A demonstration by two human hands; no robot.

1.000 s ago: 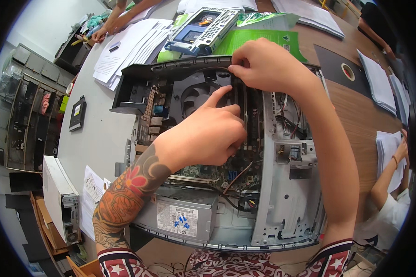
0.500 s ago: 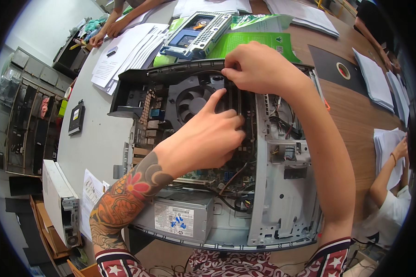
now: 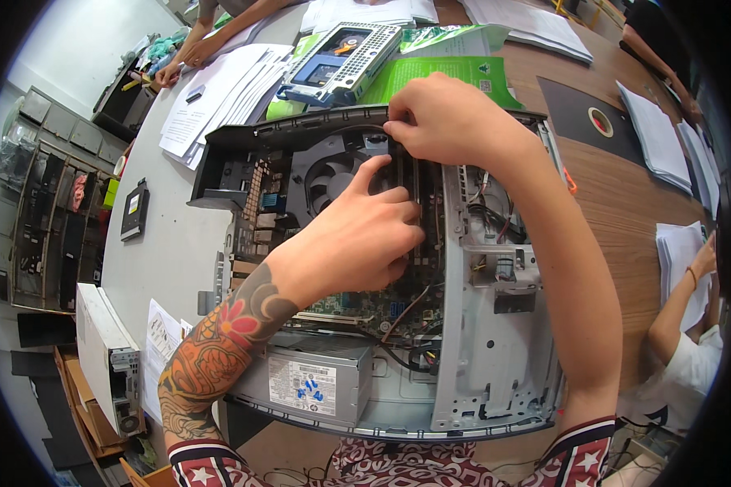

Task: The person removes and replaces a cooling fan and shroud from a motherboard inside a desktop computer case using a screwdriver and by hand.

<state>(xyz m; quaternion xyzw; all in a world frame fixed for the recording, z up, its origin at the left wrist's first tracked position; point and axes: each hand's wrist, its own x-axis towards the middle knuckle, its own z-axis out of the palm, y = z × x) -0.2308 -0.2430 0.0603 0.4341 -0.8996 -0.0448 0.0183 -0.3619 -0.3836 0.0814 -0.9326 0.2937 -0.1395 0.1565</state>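
An opened desktop computer case (image 3: 495, 381) lies flat in front of me, its circuit board showing. My left hand (image 3: 357, 231) reaches over the board, fingers apart, the index finger stretched toward the right side of the black cooling fan (image 3: 326, 183). Its other fingers bend down over the board slots, and their tips are partly hidden. At the far wall of the case, my right hand (image 3: 440, 118) has thumb and index pinched together just right of the fan housing. What lies in that pinch is hidden. A silver power supply (image 3: 321, 381) sits at the near left.
Beyond the case lie a metal drive cage (image 3: 345, 61), a green sheet (image 3: 430, 77) and paper stacks (image 3: 227, 97). A black drive-like part (image 3: 135, 209) rests on the left; a tape roll (image 3: 600, 122) is on the right. Other people's hands (image 3: 196, 53) are at the table's far side.
Both hands stay at the same spot near the fan. My left index finger bends a little more, and the whole view shifts slightly.
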